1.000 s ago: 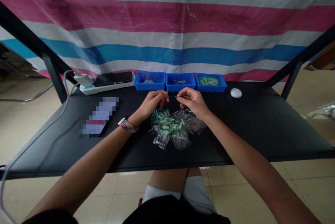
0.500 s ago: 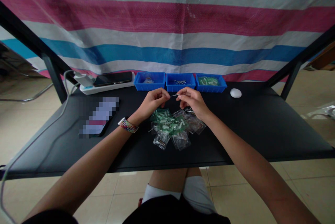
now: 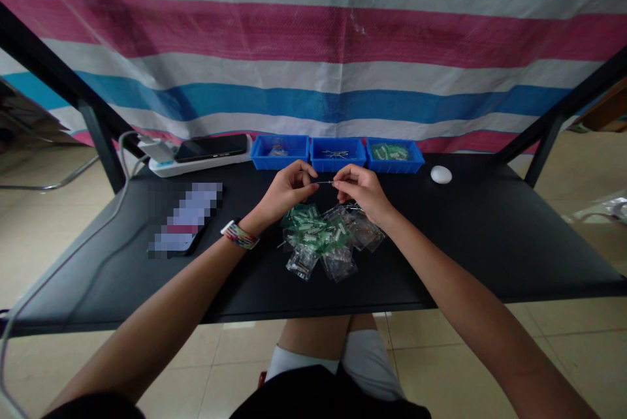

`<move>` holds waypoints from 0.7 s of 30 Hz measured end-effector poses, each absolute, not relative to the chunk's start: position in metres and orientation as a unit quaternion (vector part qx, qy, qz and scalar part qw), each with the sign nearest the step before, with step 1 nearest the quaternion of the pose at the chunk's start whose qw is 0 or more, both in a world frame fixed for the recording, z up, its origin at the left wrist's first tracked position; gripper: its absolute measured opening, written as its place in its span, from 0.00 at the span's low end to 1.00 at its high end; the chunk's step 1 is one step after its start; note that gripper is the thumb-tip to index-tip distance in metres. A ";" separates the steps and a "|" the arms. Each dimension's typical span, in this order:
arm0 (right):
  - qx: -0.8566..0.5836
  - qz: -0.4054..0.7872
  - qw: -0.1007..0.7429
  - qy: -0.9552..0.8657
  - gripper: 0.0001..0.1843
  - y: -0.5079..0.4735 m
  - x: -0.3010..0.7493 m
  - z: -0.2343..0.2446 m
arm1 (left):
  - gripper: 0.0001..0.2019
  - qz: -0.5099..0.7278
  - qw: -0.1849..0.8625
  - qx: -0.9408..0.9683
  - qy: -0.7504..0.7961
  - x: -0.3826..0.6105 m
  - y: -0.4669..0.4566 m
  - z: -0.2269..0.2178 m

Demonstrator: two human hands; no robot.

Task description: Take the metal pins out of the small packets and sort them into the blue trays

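Between my two hands stretches a thin metal rod (image 3: 325,182), held level just in front of the blue bins. My left hand (image 3: 292,187) pinches its left end with thumb and forefinger. At the other end, the fingertips of my right hand (image 3: 356,185) close on the rod. Below the hands lies a pile of small green plastic bags (image 3: 316,226) with pale pieces inside. Clear plastic bags (image 3: 339,263) spread around its front and right side. The middle blue bin (image 3: 337,163) contains several similar thin metal rods.
The left blue bin (image 3: 280,162) has small clear bags in it, the right blue bin (image 3: 396,166) green ones. A white power strip (image 3: 161,168) carries a dark phone (image 3: 211,147). Another phone (image 3: 189,220) lies at left, a white rounded object (image 3: 441,175) at right.
The rod has turned from a slight slant to nearly level, and more of its length shows between my hands. My left fingers have spread a little; the bags and bins have not moved.
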State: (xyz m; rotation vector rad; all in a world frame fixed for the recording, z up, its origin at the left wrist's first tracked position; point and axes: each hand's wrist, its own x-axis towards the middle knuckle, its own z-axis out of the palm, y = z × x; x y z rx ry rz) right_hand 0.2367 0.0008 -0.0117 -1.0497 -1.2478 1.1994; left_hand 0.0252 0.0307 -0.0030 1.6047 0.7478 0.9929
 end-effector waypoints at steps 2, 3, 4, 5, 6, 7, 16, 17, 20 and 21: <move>-0.444 0.477 0.549 -0.524 0.13 0.005 0.238 -0.012 | 0.16 0.412 0.524 0.677 0.312 0.024 0.032 -0.003; -0.448 0.456 0.563 -0.524 0.13 0.008 0.240 -0.012 | 0.16 0.412 0.515 0.682 0.316 0.022 0.033 -0.003; -0.453 0.431 0.579 -0.523 0.13 0.012 0.243 -0.012 | 0.14 0.413 0.498 0.691 0.323 0.021 0.034 -0.003; -0.459 0.404 0.594 -0.524 0.13 0.017 0.246 -0.012 | 0.13 0.413 0.468 0.705 0.337 0.019 0.034 -0.003; -0.466 0.378 0.604 -0.525 0.13 0.021 0.249 -0.012 | 0.11 0.409 0.426 0.723 0.358 0.018 0.035 -0.003; -0.473 0.356 0.608 -0.528 0.14 0.026 0.253 -0.012 | 0.10 0.396 0.376 0.743 0.386 0.016 0.035 -0.003; -0.536 0.258 0.579 -0.558 0.12 0.034 0.274 -0.023 | 0.09 0.207 0.210 0.859 0.418 0.013 0.036 -0.006; -0.533 0.263 0.573 -0.564 0.11 0.032 0.274 -0.022 | 0.10 0.202 0.209 0.866 0.408 0.013 0.036 -0.005; -0.503 0.291 0.513 -0.632 0.09 0.024 0.272 -0.014 | 0.09 0.197 0.214 0.877 0.383 0.014 0.035 -0.005; -0.490 0.294 0.476 -0.668 0.09 0.021 0.272 -0.011 | 0.08 0.196 0.213 0.879 0.378 0.014 0.035 -0.005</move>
